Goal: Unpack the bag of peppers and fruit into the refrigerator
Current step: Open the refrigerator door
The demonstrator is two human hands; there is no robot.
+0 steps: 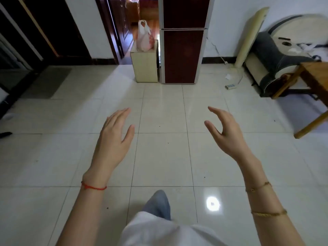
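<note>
Both bare hands, left hand [113, 137] and right hand [229, 134], are hovering spread and empty, well apart from the upright white plastic bag [144, 39] standing ahead, seemingly slightly left, beside the closed dark-red refrigerator [183, 50].

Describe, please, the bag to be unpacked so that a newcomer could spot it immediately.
Find the tall dark-red refrigerator against the far wall. Directly to its left stands a low pale cabinet. The bag sits on top, the only white plastic carrier there, handles upright, with pinkish contents showing through.
</note>
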